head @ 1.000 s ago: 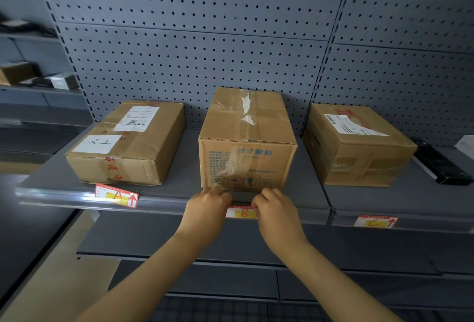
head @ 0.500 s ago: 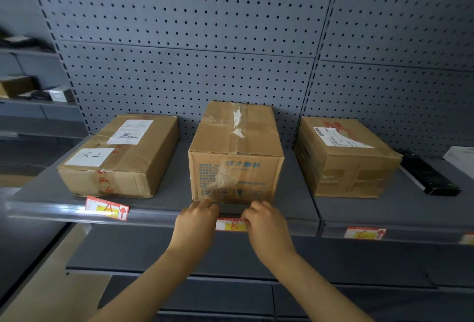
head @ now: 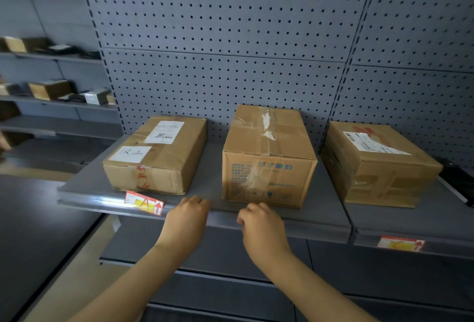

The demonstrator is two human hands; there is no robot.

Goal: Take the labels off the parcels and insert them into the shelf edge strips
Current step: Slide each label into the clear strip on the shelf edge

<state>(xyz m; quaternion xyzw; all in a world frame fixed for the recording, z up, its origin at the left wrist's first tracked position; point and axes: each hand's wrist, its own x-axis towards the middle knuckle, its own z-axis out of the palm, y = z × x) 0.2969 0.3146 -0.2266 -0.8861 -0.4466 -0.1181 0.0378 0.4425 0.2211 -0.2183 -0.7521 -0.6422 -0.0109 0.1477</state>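
Note:
Three cardboard parcels stand on the grey shelf: a flat left parcel [head: 164,168] with white labels on top, a taller middle parcel [head: 266,147], and a right parcel [head: 377,170] with a torn white label. A red and yellow label [head: 145,203] sits crooked in the edge strip [head: 89,200] below the left parcel. Another red and yellow label [head: 400,243] sits in the strip below the right parcel. My left hand [head: 187,221] rests curled on the shelf lip, left of the middle parcel. My right hand [head: 261,229] is curled against the strip under that parcel. No label shows between my hands.
A grey pegboard wall [head: 230,39] backs the shelf. A black flat item [head: 456,178] lies at the far right. Side shelves at left hold small boxes [head: 48,89]. A lower grey shelf [head: 218,257] juts out beneath my forearms.
The camera has tilted and shifted, so the shelf appears lower right. My hands have spread apart along the strip, and the small label seen between them earlier is out of sight.

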